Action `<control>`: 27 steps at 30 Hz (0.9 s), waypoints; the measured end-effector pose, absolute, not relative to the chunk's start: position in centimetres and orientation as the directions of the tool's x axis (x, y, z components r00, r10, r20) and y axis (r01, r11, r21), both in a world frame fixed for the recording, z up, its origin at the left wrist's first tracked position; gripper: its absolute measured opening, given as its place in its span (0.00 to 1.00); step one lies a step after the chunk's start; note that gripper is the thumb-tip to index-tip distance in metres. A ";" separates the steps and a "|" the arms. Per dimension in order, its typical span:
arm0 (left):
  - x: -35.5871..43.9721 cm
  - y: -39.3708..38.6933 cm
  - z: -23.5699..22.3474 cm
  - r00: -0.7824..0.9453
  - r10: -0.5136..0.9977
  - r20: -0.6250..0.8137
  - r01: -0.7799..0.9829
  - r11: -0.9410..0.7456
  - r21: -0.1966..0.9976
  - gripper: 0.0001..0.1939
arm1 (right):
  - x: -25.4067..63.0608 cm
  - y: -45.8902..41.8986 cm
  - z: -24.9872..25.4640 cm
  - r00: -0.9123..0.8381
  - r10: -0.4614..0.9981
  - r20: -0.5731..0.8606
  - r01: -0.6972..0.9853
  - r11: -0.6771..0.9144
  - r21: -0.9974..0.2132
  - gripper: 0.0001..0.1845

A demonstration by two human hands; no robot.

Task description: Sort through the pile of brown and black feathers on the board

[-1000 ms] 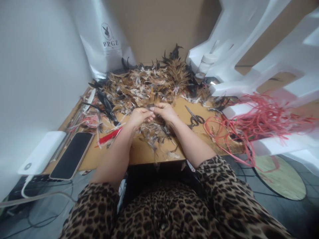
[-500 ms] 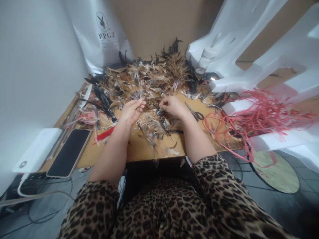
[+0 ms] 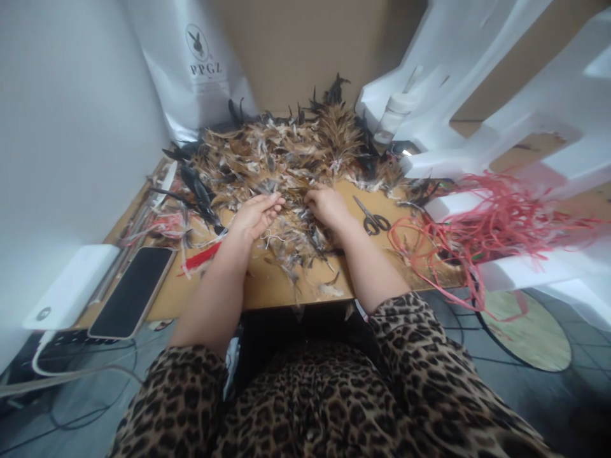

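Observation:
Both hands are over the desk, in front of a wide heap of brown and black feathers (image 3: 281,149). Thumb and fingertips of my left hand (image 3: 258,215) are pinched together at the heap's near edge; whatever is between them is too small to make out. A short way to its right, my right hand (image 3: 328,207) has its fingers bent and closed, knuckles up, among feather tips that hide what it grips. A thin white thread (image 3: 274,236) lies curled below my left hand. Small loose feathers (image 3: 303,251) are scattered beneath and between the hands.
Black-handled scissors (image 3: 375,221) lie right of my right hand. Tangled red ribbon strips (image 3: 506,222) spill over white foam pieces farther right. At left are a phone (image 3: 132,292), a white power bank (image 3: 76,286) with cable and a red strip (image 3: 201,256). A bottle (image 3: 394,117) stands behind.
My left hand has shifted slightly right, and my right hand has moved slightly left, so the fingertips are closer together. Both stay closed.

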State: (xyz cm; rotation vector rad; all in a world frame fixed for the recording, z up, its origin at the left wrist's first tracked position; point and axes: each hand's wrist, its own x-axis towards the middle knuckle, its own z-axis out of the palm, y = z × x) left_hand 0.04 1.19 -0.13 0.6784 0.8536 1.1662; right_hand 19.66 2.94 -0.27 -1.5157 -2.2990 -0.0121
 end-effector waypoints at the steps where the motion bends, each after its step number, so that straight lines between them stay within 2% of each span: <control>1: 0.0 1.2 -0.2 0.169 0.960 -0.221 -0.500 0.277 0.820 0.02 | 19.8 2.9 -0.1 -0.347 0.866 0.361 0.872 0.439 -0.215 0.13; 8: -0.1 1.2 -0.2 0.196 0.950 -0.244 -0.507 0.311 0.804 0.02 | 19.7 2.5 0.7 -0.357 0.772 0.526 0.773 0.560 -0.297 0.14; 12: 0.1 0.9 0.2 0.262 0.925 -0.276 -0.501 0.375 0.780 0.02 | 19.2 2.5 0.6 -0.351 0.695 0.628 0.729 0.624 -0.283 0.16; 17: 0.2 0.7 0.0 0.348 0.897 -0.272 -0.479 0.420 0.771 0.02 | 18.5 2.2 0.4 -0.394 0.653 0.647 0.715 0.660 -0.230 0.16; 20: 0.4 0.8 -0.2 0.358 0.902 -0.241 -0.474 0.399 0.785 0.03 | 18.3 2.0 0.3 -0.396 0.663 0.635 0.708 0.661 -0.249 0.16; 23: 0.5 0.8 -0.2 0.303 0.927 -0.222 -0.480 0.350 0.804 0.03 | 18.0 1.7 0.3 -0.331 0.689 0.645 0.649 0.662 -0.374 0.15; 25: 0.6 0.7 0.0 0.245 0.950 -0.196 -0.477 0.294 0.828 0.03 | 17.7 1.6 0.4 -0.216 0.736 0.641 0.585 0.624 -0.519 0.15; 27: 0.7 0.6 0.1 0.192 0.970 -0.149 -0.459 0.223 0.860 0.01 | 17.4 1.5 0.4 -0.096 0.821 0.563 0.485 0.533 -0.694 0.15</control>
